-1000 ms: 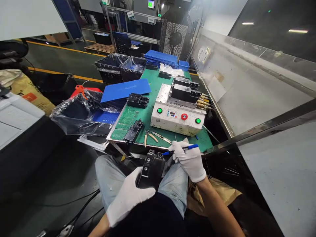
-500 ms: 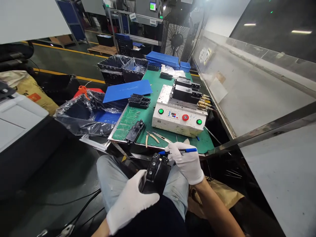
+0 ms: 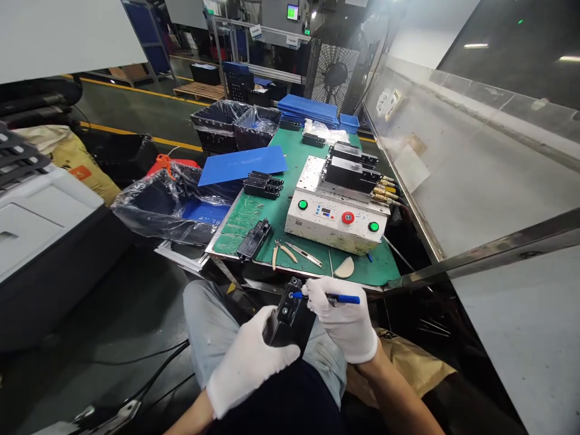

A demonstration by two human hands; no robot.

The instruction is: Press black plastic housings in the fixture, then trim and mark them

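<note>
My left hand (image 3: 249,362), in a white glove, grips a black rectangular power module (image 3: 290,314) above my lap. My right hand (image 3: 342,320), also gloved, holds a blue marker pen (image 3: 328,296), its tip at the module's upper end. Both hands are just below the front edge of a green-topped workbench (image 3: 380,272). On the mat lie a similar black module (image 3: 254,240), yellow-handled pliers (image 3: 281,254) and steel tweezers (image 3: 304,254). A pale half-round piece (image 3: 344,267) lies near my right hand.
A white control unit (image 3: 338,217) with black fixtures stands on the bench, with brass fittings on its far side. Further back are black modules (image 3: 263,184), a blue sheet (image 3: 242,165) and plastic-lined bins (image 3: 235,121). A metal-edged panel (image 3: 475,169) runs along the right.
The module has risen and turned more upright, moving toward the pen tip. My right hand has shifted, uncovering the pale half-round piece. The whole scene has slid rightward in view.
</note>
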